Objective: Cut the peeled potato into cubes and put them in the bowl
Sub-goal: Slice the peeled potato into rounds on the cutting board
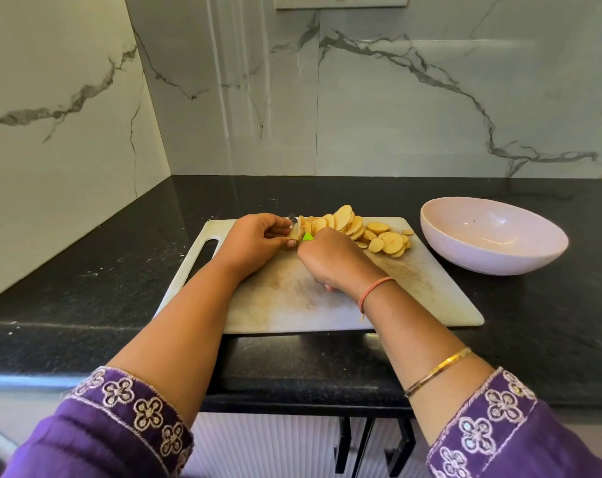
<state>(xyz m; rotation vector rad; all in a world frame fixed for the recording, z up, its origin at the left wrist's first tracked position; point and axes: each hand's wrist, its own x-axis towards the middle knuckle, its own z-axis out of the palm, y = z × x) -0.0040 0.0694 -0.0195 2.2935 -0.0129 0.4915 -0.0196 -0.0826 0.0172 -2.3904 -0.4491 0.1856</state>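
A white cutting board (292, 298) lies on the black counter. At its far edge my left hand (254, 241) pinches the last end piece of potato (295, 232). My right hand (334, 260) grips a knife with a green handle (307, 237); the blade tip (293, 219) shows just behind the potato piece, against it. A row and pile of round potato slices (365, 229) lies to the right of the hands on the board. The pale pink bowl (492, 236) stands right of the board, with no potato in it.
The black counter (103, 270) runs into a corner of marble-patterned walls at the left and back. Its front edge lies just below the board, with white cabinet fronts and black handles (361, 446) underneath.
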